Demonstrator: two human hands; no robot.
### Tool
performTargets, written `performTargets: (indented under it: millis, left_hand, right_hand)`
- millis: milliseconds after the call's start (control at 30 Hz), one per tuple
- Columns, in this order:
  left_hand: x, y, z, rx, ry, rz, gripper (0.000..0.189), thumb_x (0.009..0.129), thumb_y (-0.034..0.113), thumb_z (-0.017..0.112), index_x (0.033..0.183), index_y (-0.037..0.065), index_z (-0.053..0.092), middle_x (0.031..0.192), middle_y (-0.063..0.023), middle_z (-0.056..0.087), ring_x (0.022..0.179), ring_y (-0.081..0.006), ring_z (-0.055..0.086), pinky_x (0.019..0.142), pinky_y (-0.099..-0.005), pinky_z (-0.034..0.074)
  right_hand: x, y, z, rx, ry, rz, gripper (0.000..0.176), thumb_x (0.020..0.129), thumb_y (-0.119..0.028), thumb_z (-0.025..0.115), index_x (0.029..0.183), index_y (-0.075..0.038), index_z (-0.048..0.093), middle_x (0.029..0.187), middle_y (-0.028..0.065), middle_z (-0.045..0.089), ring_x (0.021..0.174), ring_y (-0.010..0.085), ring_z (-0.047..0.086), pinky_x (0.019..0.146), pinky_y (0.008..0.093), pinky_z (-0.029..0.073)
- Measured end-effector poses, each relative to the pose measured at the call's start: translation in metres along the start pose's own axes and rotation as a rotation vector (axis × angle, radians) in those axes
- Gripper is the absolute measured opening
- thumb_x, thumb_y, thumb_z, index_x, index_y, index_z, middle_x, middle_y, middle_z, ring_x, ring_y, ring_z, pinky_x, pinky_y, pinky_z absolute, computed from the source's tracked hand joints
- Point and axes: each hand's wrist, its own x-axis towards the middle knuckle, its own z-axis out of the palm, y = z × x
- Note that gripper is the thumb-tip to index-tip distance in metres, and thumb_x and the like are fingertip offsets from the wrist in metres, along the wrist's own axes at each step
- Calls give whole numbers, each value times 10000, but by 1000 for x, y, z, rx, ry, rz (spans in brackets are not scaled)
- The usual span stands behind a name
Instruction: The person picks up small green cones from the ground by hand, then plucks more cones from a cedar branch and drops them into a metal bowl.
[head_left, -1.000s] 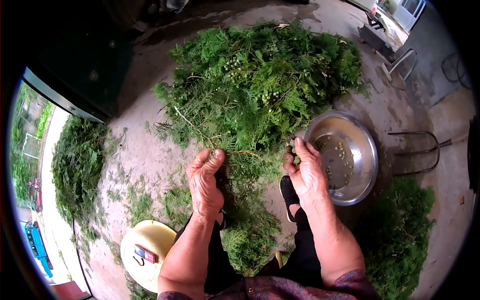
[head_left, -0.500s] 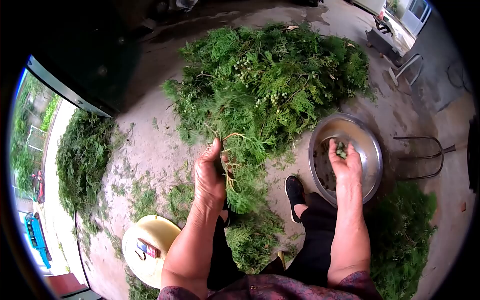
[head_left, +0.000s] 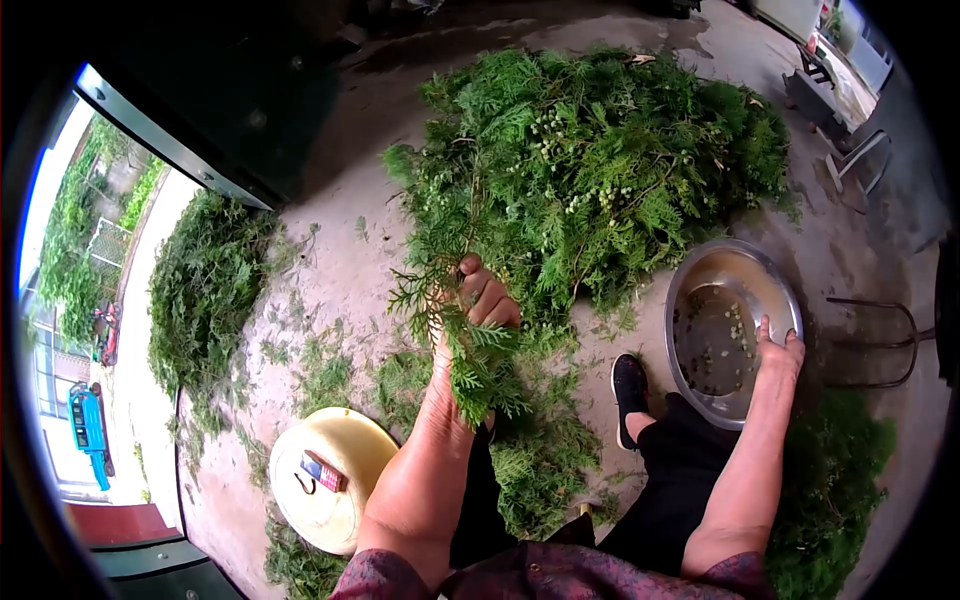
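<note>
A leafy green sprig (head_left: 485,355) is held in my left hand (head_left: 485,300), whose fingers are wrapped round its stem. My right hand (head_left: 779,352) is at the right rim of the metal basin (head_left: 672,330), fingers a little apart, with nothing visible in it. Small round green and dark pieces (head_left: 718,340) lie scattered on the basin's bottom. Beyond both hands spreads a large pile of green branches (head_left: 600,160) bearing pale green cones.
At lower left a yellow round lid or stool (head_left: 350,440) carries a small red and blue packet (head_left: 322,471). Another branch pile (head_left: 205,290) lies at the left, and more greenery (head_left: 835,490) at lower right. A metal-legged frame (head_left: 912,345) stands right of the basin.
My left hand has turned over with the sprig. The green pieces that were in my right hand are no longer there, and that hand has moved to the basin's rim. The view has shifted left.
</note>
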Motion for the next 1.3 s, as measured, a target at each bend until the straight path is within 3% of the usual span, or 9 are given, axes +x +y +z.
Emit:
performTargets:
  millis: [167, 267, 600, 667, 767, 800, 867, 967, 1300]
  left_hand:
    - [-1, 10, -1, 461, -2, -54, 318, 855, 248, 476, 1070, 14, 494, 561, -8, 411, 476, -121, 393, 423, -285, 346]
    - [3, -15, 28, 1349, 536, 115, 268, 866, 269, 510, 1004, 43, 547, 693, 7, 520, 557, -118, 465, 483, -283, 389]
    - [-16, -18, 14, 1519, 712, -587, 335, 800, 137, 632, 1083, -29, 567, 934, -145, 618, 746, -173, 599, 685, -279, 486]
    - [-18, 28, 13, 1549, 723, -207, 356, 839, 254, 575, 1043, -37, 584, 1017, -168, 589, 1006, -206, 532, 892, -309, 412]
    - [-62, 115, 71, 1293, 0, 954, 426, 885, 249, 485, 1255, 65, 384, 1276, -154, 408, 1162, -225, 420, 951, -366, 367]
    - [-67, 155, 82, 725, 176, 1322, 419, 912, 213, 450, 1316, 153, 356, 1378, -163, 319, 1252, -280, 341, 1000, -469, 302]
    - [-71, 148, 76, 748, 287, 1294, 526, 919, 335, 433, 1385, 210, 224, 1472, -113, 70, 1350, -302, 100, 1087, -476, 125]
    - [-57, 116, 54, 764, 719, 771, 556, 878, 288, 537, 1297, 45, 265, 1313, -168, 402, 1197, -266, 432, 944, -372, 406]
    - [-32, 27, 34, 963, 789, 260, 294, 902, 161, 507, 1155, 17, 469, 860, -99, 612, 672, -140, 580, 626, -242, 470]
  right_hand:
    - [-42, 41, 10, -268, -313, 82, 238, 923, -197, 449, 1061, -21, 530, 986, 125, 582, 914, 270, 569, 827, 418, 497]
    - [-104, 77, 21, -531, -685, 110, 179, 889, -166, 526, 993, -22, 549, 890, 117, 606, 788, 217, 602, 719, 347, 516]
    - [-166, 117, 18, -823, -963, 1, 214, 882, -173, 539, 1034, -23, 561, 839, 59, 604, 735, 149, 576, 647, 273, 485]
    - [-162, 117, 20, -807, -903, 1, 213, 879, -177, 545, 1029, -27, 565, 843, 60, 604, 742, 151, 576, 649, 270, 483]
    - [-162, 119, 18, -767, -942, 16, 176, 876, -170, 552, 982, -30, 566, 835, 68, 601, 742, 165, 578, 641, 278, 480]
    - [-164, 121, 17, -761, -961, 27, 171, 877, -165, 550, 978, -27, 564, 831, 70, 601, 737, 167, 578, 638, 278, 480]
    - [-165, 130, 15, -814, -938, 11, 169, 880, -153, 543, 982, -21, 562, 826, 71, 601, 727, 168, 582, 636, 278, 485]
    - [-167, 143, 16, -845, -971, 52, 168, 881, -143, 536, 985, -13, 560, 816, 73, 602, 725, 176, 593, 638, 284, 496]
    - [-27, 214, -53, -1478, -530, -17, 208, 868, -155, 542, 1011, -7, 517, 788, 88, 602, 611, 200, 607, 516, 324, 505]
